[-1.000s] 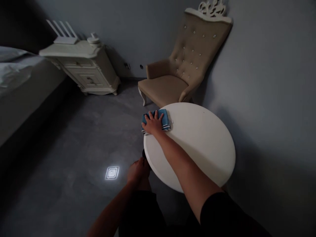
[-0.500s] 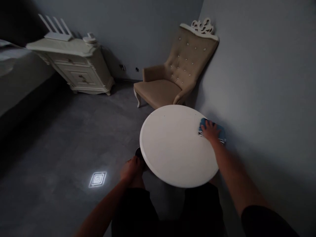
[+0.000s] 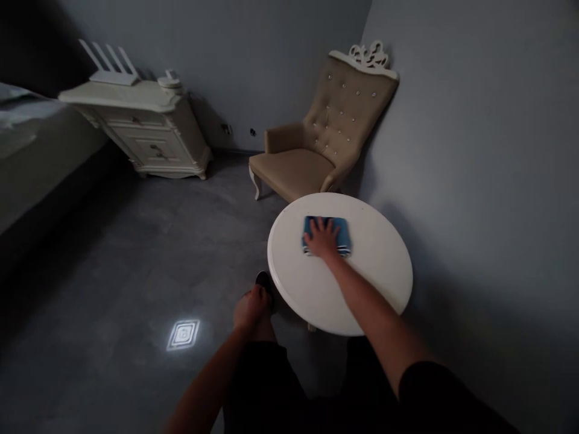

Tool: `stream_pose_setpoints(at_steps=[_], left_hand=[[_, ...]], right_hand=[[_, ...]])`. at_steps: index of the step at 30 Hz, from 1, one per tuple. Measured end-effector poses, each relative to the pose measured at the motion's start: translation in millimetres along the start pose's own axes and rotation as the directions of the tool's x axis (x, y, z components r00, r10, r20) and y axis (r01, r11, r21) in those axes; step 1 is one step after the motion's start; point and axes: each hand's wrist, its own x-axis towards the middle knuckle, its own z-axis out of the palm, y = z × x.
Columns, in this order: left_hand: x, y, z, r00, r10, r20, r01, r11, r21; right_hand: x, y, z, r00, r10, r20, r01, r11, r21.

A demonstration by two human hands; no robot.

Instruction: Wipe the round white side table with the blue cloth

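Note:
My right hand (image 3: 322,238) lies flat with fingers spread on a folded blue cloth (image 3: 341,232), pressing it against a round white table (image 3: 380,259). White and dark stripes run along the cloth's near edge. The cloth rests on the left far part of the tabletop. My left hand (image 3: 250,306) is by my leg, low and left of the table's rim, its fingers curled in. Nothing shows in it, and part of its fingers is hidden.
A tan tufted armchair (image 3: 294,169) stands just behind the table. A grey wall (image 3: 488,181) rises at the right. Back left is a white nightstand (image 3: 149,135) carrying a router (image 3: 113,76), beside a bed (image 3: 45,150). A bright square light patch (image 3: 183,334) shows on the floor.
My right hand has swept the cloth leftward from the table's right edge onto the left far part of the top. My left hand stays by my leg; the view has shifted slightly.

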Motion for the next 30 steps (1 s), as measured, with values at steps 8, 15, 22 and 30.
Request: stream_pose_setpoints(at_steps=[8, 15, 22, 30], left_hand=[[-7, 0, -5, 0.999, -0.021, -0.029, 0.022, 0.999, 0.036], [-11, 10, -6, 0.999, 0.006, -0.036, -0.005, 0.999, 0.035], [-12, 19, -9, 1.000, 0.004, -0.012, -0.004, 0.999, 0.047], [-24, 28, -8, 0.997, 0.036, -0.063, -0.033, 0.998, 0.046]], right_hand=[[-44, -117, 42, 0.929, -0.352, -0.115, 0.366, 0.918, 0.152], [-69, 48, 2, 0.996, -0.076, -0.056, 0.078, 0.996, 0.043], [-146, 244, -44, 0.929, 0.366, -0.061, -0.369, 0.928, -0.054], [-190, 219, -15, 0.910, 0.404, -0.089, -0.412, 0.903, -0.121]])
